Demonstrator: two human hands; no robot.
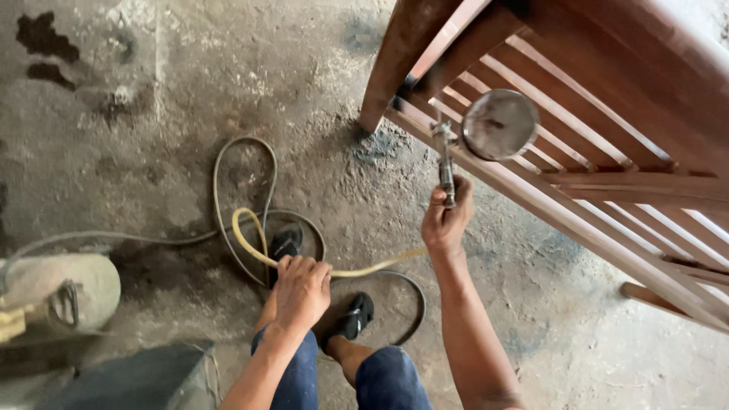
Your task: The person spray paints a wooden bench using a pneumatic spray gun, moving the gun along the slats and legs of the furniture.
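Head view: right hand (446, 220) wraps the grip of a spray gun (456, 144), its round metal cup (499, 124) raised just beside the slats of the wooden furniture frame (607, 152), nozzle toward the wood. Left hand (301, 292) closes over the yellowish hose (254, 247), likely keeping slack off the frame. Farther from the frame, a dark hose (228, 175) loops on the concrete floor (152, 114) towards a pale tank (57, 288) at far left.

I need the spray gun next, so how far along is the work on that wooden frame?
Its slats already look evenly red-brown and glossy. In hand: the right hand aims the spray gun at the frame, while the left hand grips the yellowish hose. I cannot tell what remains uncoated.
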